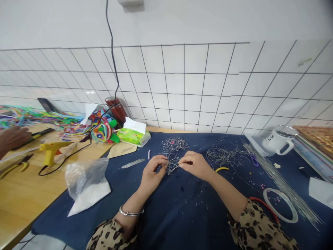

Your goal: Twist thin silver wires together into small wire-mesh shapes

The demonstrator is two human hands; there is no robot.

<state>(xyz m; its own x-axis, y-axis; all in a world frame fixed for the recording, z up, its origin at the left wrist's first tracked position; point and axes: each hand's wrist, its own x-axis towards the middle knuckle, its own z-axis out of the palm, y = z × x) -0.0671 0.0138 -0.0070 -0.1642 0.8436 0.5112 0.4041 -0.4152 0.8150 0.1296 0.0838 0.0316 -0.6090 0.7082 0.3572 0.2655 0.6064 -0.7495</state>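
My left hand [154, 173] pinches the left side of a small bent wire piece [172, 165] over the dark blue cloth [166, 208]. On its right side, my right hand [195, 164] grips the same wire piece between thumb and fingers. Just behind it lies a pile of curled wire shapes [174, 144] with a small pink spot. To the right is a looser wire tangle [225, 155], with a yellow curved handle [222, 169] by my right wrist. Short straight wires [132, 163] rest left of my left hand.
A plastic bag of white material [90, 194], a green tissue pack [132, 135] and a yellow glue gun [50, 152] are at left, near another person's hand [14, 139]. Long wires [288, 191], a clear coil [293, 211] and a white mug [278, 141] are at right.
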